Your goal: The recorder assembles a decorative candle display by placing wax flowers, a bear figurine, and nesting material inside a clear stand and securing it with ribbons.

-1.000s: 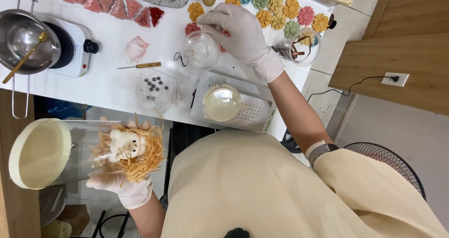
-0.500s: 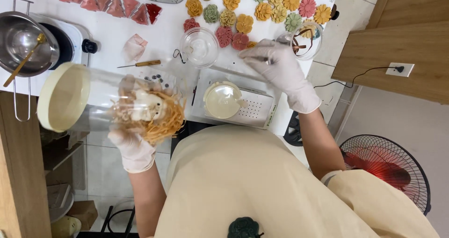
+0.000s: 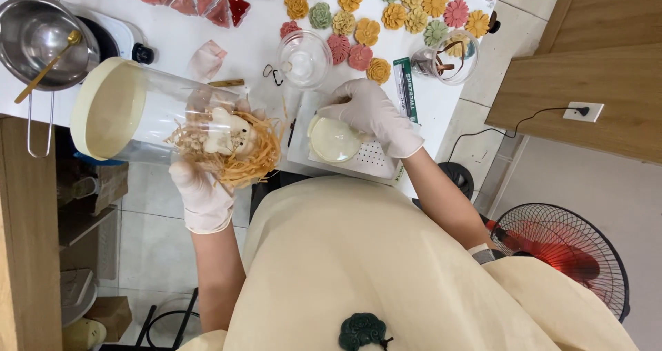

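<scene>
Because the left hand (image 3: 203, 196) is clenched only around the open end of the clear cylinder (image 3: 148, 120), where the straw-like filling and small pale figure (image 3: 231, 141) sit, most of the tube hangs out unsupported past the near edge of the desk (image 3: 255, 47). A loosened grasp could, I judge, tip it to the floor or shed the filling. Its long axis runs roughly parallel to that near edge, the cream capped end (image 3: 103, 109) pointing toward the metal pot (image 3: 41, 41) at the desk's left end. The right hand (image 3: 372, 113) presses on a shallow cream dish (image 3: 334, 138) on the white scale (image 3: 352, 158); a shove there might slide the dish off or knock the glass jar (image 3: 305, 58).
</scene>
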